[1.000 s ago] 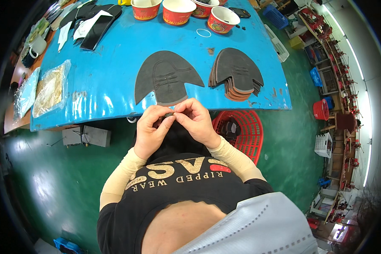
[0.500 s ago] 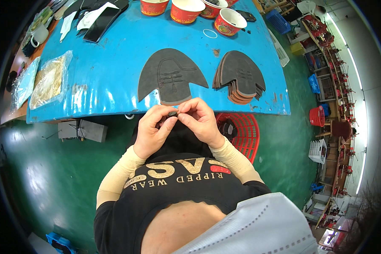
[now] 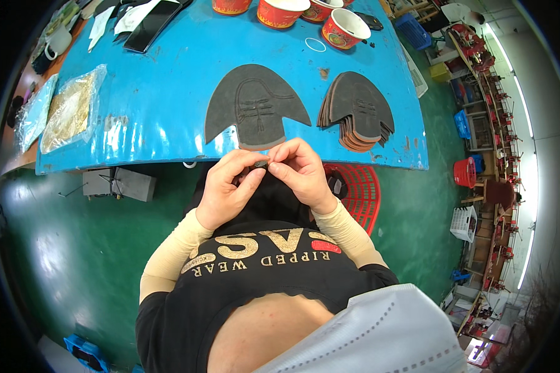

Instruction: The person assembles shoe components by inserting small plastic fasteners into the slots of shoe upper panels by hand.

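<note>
A small dark piece (image 3: 261, 165), too small to name, is pinched between the thumb and forefinger of my left hand (image 3: 225, 189). My right hand (image 3: 302, 177) is closed in a pinch right beside it, its fingertips almost meeting the left ones; anything between them is too small to make out. Both hands hover just off the table's near edge. Beyond them a black leather-like shoe piece (image 3: 246, 87) with raised lace-like detail lies flat. To its right a stack of similar shoe pieces (image 3: 358, 102) shows brown edges.
Red paper bowls (image 3: 344, 30) stand at the back of the blue table (image 3: 158, 118), near a white ring (image 3: 315, 45). Plastic-wrapped packets (image 3: 74, 112) lie at the left, a dark phone-like slab (image 3: 149, 34) behind them. Under the near edge sits a red basket (image 3: 362, 196).
The table and its contents appear slightly higher in the picture. My hands stay pinched together around the dark piece, which shows a little more between the fingertips.
</note>
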A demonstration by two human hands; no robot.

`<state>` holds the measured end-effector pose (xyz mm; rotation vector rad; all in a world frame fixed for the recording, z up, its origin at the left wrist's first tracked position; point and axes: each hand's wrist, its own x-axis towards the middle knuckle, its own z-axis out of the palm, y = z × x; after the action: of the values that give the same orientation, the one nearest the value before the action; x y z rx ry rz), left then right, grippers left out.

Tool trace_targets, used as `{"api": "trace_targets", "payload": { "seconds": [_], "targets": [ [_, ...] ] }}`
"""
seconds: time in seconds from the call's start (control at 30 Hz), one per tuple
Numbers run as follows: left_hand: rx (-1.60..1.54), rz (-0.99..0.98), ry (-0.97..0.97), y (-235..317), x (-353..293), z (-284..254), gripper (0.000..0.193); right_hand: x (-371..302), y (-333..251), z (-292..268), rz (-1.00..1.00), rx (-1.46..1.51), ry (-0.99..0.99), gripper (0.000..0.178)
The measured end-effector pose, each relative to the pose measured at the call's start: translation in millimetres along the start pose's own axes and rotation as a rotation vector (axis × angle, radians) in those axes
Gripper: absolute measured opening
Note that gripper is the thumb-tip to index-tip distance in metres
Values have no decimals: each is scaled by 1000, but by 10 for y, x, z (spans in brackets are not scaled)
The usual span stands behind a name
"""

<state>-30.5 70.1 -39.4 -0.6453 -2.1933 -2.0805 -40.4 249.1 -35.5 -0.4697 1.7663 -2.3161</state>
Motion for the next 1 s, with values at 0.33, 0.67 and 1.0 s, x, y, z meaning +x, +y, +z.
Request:
{"api": "trace_targets", "payload": {
  "seconds": [0.33,0.67,1.0],
  "targets": [
    [-1,-31,33,-45,10,-31,20,25,18,48,109,120,-11,17],
    [9,69,28,-63,15,-28,19,24,64,3,199,182,-48,15],
    [18,-46,-27,-18,28,34,19,-45,123,-90,161,225,-27,16]
  ]
}}
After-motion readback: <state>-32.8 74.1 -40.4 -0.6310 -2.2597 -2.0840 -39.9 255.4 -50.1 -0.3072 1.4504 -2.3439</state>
